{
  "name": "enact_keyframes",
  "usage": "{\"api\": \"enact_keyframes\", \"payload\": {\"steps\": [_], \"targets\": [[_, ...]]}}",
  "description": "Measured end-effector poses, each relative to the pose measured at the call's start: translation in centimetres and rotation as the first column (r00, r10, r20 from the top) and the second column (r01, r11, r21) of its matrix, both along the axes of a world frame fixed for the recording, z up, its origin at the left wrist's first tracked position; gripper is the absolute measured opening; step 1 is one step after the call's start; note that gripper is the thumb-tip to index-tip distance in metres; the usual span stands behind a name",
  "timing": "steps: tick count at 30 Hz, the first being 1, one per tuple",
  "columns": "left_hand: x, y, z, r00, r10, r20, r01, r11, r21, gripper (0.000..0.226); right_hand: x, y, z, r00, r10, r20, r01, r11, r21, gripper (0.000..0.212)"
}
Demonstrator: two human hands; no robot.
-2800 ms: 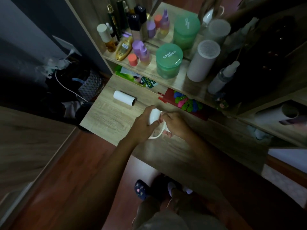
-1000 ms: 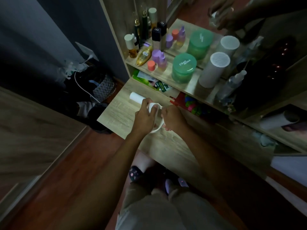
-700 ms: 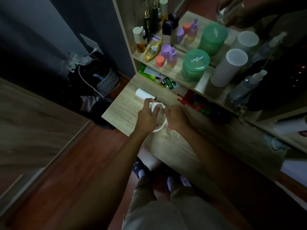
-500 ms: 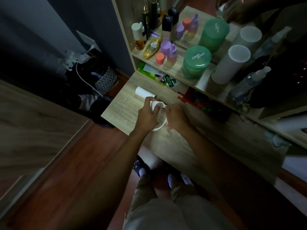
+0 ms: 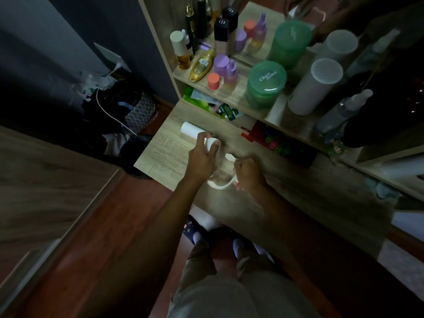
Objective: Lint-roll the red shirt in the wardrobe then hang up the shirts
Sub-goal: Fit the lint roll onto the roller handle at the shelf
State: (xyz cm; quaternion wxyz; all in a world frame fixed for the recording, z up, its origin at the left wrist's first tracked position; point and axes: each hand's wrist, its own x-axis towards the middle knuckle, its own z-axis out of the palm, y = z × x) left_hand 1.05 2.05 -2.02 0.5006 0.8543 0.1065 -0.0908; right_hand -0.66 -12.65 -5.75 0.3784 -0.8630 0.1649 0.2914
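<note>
Lint roller (image 5: 212,143) hangs over the desk (image 5: 160,154) — left hand (image 5: 202,159) wrapped round its roll, right hand (image 5: 249,174) clenched on its handle; no red shirt in view. Rough twisting might pop the roll loose.

A dimly lit room is seen from above. A dark grey-blue wall (image 5: 68,31) is met by a reddish wooden floor (image 5: 103,249). A pale wood-grain tabletop (image 5: 165,154) is set below a matching open shelf (image 5: 270,115). A wooden panel (image 5: 46,180) is seen at left.
</note>
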Motion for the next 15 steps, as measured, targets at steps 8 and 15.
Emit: {"api": "enact_keyframes", "payload": {"steps": [8, 15], "targets": [[0.3, -0.3, -1.2, 0.991, -0.099, -0.089, 0.098, 0.995, -0.017, 0.033, -0.1, -1.6, -3.0, 0.988, 0.006, 0.154, 0.024, 0.982, -0.188, 0.045], [0.7, -0.1, -0.8, 0.988, -0.049, -0.145, 0.042, 0.998, -0.050, 0.035, 0.5, -2.5, -5.0, 0.987, 0.033, 0.158, 0.014, 0.957, -0.290, 0.047]]}}
